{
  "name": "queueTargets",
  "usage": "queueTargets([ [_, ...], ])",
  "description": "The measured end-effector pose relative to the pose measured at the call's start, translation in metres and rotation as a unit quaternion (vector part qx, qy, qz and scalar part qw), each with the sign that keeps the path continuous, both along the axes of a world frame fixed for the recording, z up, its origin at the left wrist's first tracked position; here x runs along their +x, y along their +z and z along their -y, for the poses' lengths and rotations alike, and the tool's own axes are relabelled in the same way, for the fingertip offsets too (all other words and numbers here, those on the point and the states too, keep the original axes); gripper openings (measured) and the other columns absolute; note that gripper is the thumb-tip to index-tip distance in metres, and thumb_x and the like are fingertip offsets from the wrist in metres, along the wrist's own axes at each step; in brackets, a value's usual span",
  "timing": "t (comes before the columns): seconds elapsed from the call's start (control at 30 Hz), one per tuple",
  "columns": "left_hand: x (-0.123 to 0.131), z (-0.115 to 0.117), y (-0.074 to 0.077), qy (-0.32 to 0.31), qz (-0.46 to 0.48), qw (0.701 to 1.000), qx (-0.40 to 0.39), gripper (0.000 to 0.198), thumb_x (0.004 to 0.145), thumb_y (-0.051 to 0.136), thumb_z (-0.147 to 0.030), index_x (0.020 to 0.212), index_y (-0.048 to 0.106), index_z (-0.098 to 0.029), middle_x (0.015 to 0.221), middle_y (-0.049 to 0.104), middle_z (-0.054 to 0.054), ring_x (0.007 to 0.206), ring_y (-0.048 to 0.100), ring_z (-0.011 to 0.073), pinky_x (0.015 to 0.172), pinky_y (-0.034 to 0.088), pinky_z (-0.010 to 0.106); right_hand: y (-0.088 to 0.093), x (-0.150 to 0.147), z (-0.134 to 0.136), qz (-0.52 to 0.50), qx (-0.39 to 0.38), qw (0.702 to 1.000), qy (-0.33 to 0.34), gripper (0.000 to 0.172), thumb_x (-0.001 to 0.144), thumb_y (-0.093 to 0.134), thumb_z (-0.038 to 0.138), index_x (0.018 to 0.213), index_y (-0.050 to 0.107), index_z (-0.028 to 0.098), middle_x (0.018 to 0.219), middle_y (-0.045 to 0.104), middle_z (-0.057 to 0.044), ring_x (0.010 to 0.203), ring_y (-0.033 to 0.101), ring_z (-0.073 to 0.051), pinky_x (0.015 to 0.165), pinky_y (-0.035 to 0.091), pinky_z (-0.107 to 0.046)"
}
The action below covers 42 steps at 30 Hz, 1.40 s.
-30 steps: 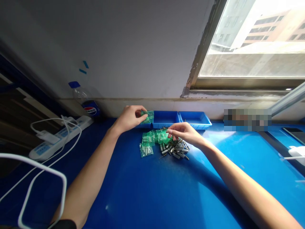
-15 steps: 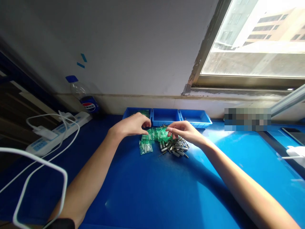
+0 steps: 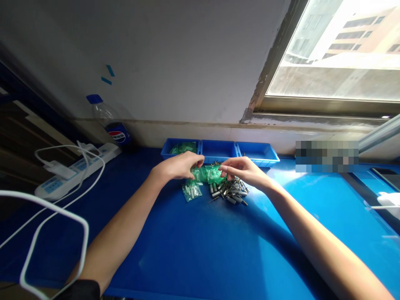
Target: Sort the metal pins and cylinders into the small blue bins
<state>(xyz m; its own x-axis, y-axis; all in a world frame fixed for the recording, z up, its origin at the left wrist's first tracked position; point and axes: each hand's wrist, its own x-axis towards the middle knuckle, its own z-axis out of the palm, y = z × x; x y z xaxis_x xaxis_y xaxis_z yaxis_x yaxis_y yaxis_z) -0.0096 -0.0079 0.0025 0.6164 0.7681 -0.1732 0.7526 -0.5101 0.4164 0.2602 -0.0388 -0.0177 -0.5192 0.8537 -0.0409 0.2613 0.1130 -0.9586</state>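
Observation:
On the blue table lie several small green plastic bags point(image 3: 206, 174) of metal parts, and beside them a heap of loose small metal cylinders point(image 3: 230, 191). My left hand point(image 3: 178, 166) has its fingers pinched on the left side of the green bags. My right hand point(image 3: 242, 170) pinches the right side of the same bags, just above the metal heap. One more filled green bag point(image 3: 191, 191) lies flat in front of my left hand. Three blue trays stand at the back; the left tray point(image 3: 165, 150) holds green bags.
The middle tray point(image 3: 218, 148) and the right tray point(image 3: 258, 151) stand against the wall under a window. A plastic bottle point(image 3: 110, 121) stands at the back left. A white power strip point(image 3: 75, 170) with white cables lies on the left. A white object point(image 3: 390, 199) sits at the right edge.
My left hand put a green bag into the left tray, then came back down to the pile of bags. My right hand stayed at the bags by the metal heap.

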Motion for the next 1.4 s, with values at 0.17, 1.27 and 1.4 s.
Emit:
queueTargets([
  [0.17,0.001,0.006,0.017,-0.009,0.156,0.987,-0.041,0.026,0.08,0.075,-0.028,0.104,0.069,-0.02,0.102,0.072,0.005,0.083,0.067,0.0184,0.071,0.05,0.026,-0.006,0.0,-0.002,0.021,0.017,1.0,-0.014,0.044,0.086,0.074,0.061,0.097,0.077,0.018,0.088,0.077,-0.006,0.072,0.065,-0.018,0.066,0.05,-0.03],
  [1.27,-0.026,-0.006,0.029,0.184,0.089,0.956,0.209,0.032,0.087,0.073,-0.048,0.1,0.076,-0.018,0.091,0.077,0.009,0.08,0.068,0.0219,0.071,0.049,0.03,-0.01,-0.004,-0.002,-0.069,-0.012,0.997,-0.042,0.041,0.089,0.073,0.058,0.096,0.078,0.018,0.084,0.075,-0.005,0.067,0.06,-0.015,0.063,0.046,-0.029],
  [1.4,-0.014,0.006,0.031,0.043,0.058,0.997,0.04,0.032,0.083,0.076,-0.049,0.098,0.075,-0.021,0.092,0.076,0.005,0.083,0.069,0.0205,0.07,0.049,0.026,-0.011,-0.004,-0.002,-0.073,-0.015,0.996,-0.043,0.038,0.09,0.074,0.056,0.096,0.079,0.018,0.084,0.076,-0.005,0.067,0.06,-0.015,0.063,0.045,-0.028],
])
